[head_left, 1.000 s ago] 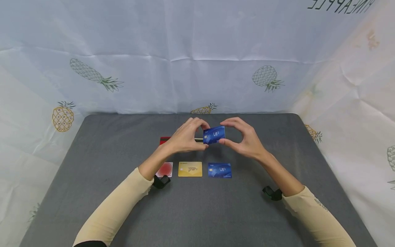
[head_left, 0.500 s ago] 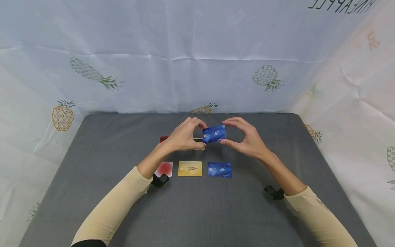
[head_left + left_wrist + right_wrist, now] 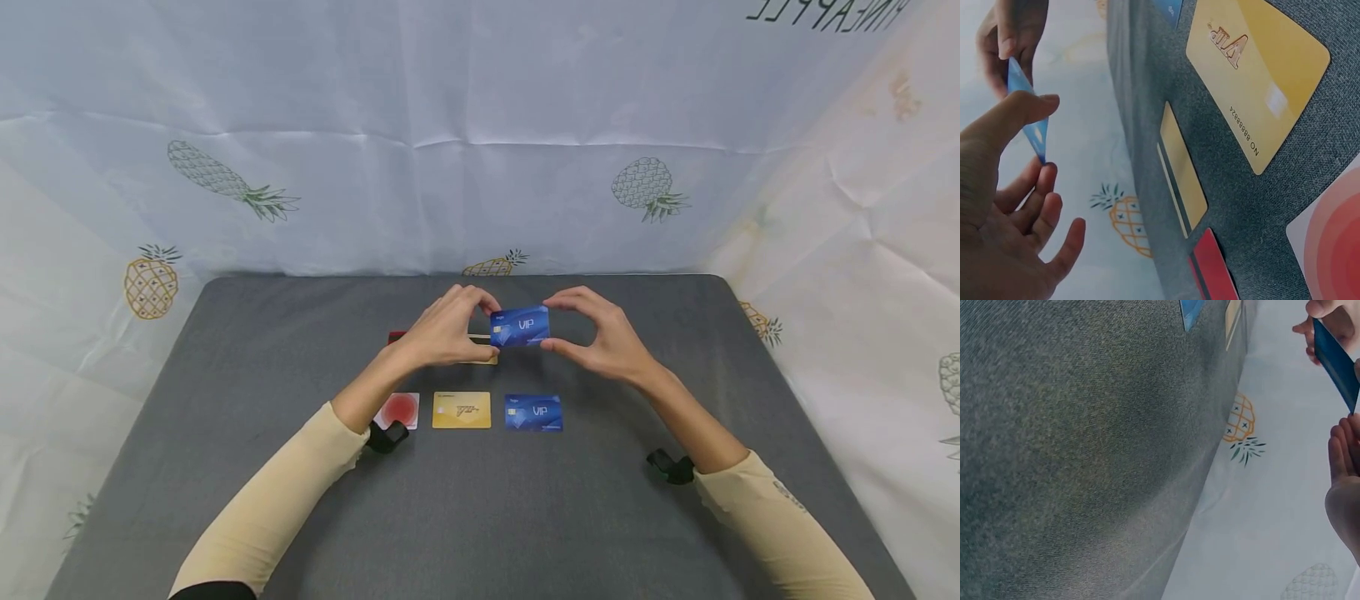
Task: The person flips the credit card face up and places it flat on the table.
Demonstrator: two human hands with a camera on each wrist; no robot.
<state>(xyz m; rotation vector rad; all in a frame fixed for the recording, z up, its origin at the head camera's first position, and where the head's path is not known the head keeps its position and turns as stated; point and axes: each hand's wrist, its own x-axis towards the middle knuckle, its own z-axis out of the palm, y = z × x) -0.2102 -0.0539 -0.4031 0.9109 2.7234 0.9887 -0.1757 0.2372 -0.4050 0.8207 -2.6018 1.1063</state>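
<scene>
In the head view a blue VIP card [image 3: 520, 327] is held up over the back half of the table, its printed face toward me. My left hand [image 3: 442, 329] pinches its left edge between thumb and fingertips, and my right hand [image 3: 603, 342] pinches the right edge the same way. Seen edge-on in the left wrist view, the held card [image 3: 1036, 134] spans both hands. Below it on the table lie a second blue VIP card [image 3: 533, 413], a yellow card [image 3: 461, 410] and a white card with red circles [image 3: 398, 410], partly covered by my left wrist.
Behind my left hand lie a gold card with a dark stripe [image 3: 1179, 162] and a red striped card [image 3: 1213, 269], both stripe side up. The dark grey table [image 3: 480, 508] ends at a white pineapple-print curtain [image 3: 420, 208] at the back and sides.
My right hand has shifted slightly right, its thumb sliding from the card's face to its edge. My left hand and the card have drifted slightly left. The cards on the table stay put.
</scene>
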